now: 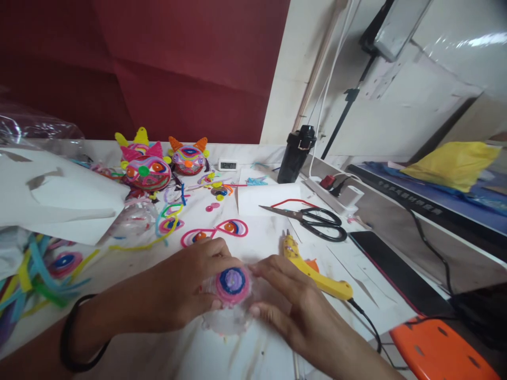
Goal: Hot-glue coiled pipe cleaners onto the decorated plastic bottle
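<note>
A clear plastic ball-like shell (227, 321) sits at the near middle of the table, between my two hands. On top of it lies a coiled disc (232, 285) in pink, dark blue and lilac. My left hand (186, 282) grips the left side of the shell, its fingers and thumb bent around the disc's edge. From the right, my right hand (295, 301) holds the shell with fingertips and thumb against it. Just beyond my left fingers is a pink looped eye-shaped piece (232, 228) with orange centres. The shell's underside is hidden.
A yellow glue gun (317, 274) lies beside my right hand, with black-handled scissors (320, 221) beyond. Coloured fuzzy strips (43, 279) are at left. Finished animal-face ornaments (148, 171), a small digital clock (227, 165) and a black bottle (295, 153) stand at the back.
</note>
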`<state>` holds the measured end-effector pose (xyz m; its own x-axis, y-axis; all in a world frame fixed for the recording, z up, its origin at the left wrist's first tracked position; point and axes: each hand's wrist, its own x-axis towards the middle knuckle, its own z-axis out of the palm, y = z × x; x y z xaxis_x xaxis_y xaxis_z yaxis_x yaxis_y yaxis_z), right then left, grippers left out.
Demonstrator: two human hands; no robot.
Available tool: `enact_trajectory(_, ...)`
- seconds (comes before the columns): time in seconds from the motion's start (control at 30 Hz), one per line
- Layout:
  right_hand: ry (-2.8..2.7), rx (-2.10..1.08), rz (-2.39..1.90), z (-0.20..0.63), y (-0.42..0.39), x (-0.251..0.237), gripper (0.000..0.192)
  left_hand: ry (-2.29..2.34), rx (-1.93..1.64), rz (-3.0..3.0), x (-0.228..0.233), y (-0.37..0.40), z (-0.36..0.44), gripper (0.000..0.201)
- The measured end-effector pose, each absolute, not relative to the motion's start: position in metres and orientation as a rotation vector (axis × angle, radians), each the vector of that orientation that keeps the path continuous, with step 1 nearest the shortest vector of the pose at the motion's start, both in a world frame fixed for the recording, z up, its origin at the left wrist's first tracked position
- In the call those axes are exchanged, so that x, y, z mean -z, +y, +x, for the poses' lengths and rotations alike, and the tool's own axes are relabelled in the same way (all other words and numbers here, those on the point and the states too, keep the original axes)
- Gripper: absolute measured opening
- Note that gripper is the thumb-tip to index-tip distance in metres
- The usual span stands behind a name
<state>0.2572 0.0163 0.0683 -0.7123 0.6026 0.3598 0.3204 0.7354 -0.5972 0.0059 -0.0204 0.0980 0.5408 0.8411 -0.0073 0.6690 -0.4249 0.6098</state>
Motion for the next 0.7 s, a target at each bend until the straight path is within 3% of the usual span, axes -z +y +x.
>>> enact_trajectory(0.17,-2.434,-0.256,-0.734,0.252,-0.002,-0.044,0.078,1.21,-0.409,2.252,-0.099,-0.019,0.007,0.031)
enact_trajectory(0.3,-2.419,-0.098,-0.732,0.239,-0.003,-0.035,0.087,1.222,-0.383,2.265,-0.1,-0.02,0.007,0.022)
enact_trajectory(0.53,-2.523,-0.455,-0.653,0.246,0.018,-0.053,0.103,1.323,-0.461,2.306,-0.099,-0.025,0.017,0.024)
enact_trajectory(0.7,-2.731,-0.619,-0.656,0.255,0.044,-0.074,0.095,1.578,-0.523,2.3,-0.09,-0.027,0.034,0.024)
